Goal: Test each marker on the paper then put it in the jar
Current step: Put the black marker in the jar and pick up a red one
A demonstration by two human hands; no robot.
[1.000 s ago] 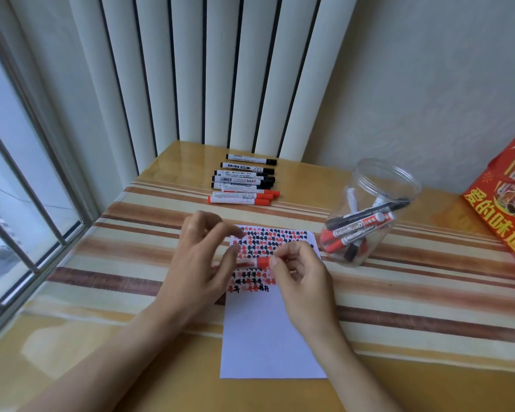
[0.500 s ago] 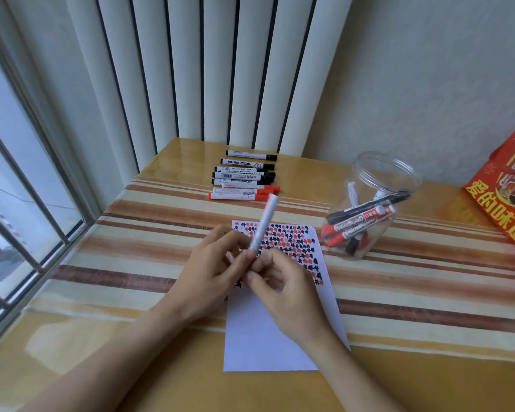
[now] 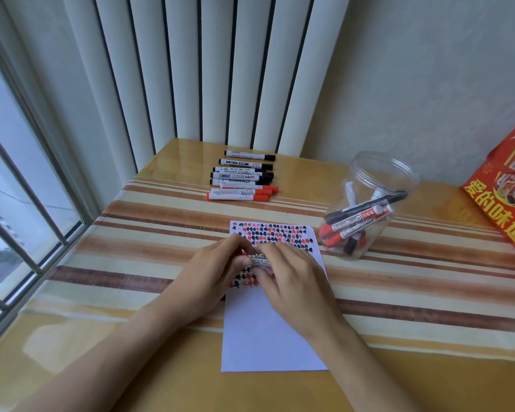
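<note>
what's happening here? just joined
A person is testing markers on a sheet of paper, whose top part is filled with red and black marks. Both hands, left and right, hold one red marker over the sheet; whether its cap is on is hidden. Several markers sit in the clear jar to the right. A row of markers waits at the back of the table.

Eight loose markers (image 3: 244, 176), one jar (image 3: 369, 203), one paper (image 3: 268, 337)
</note>
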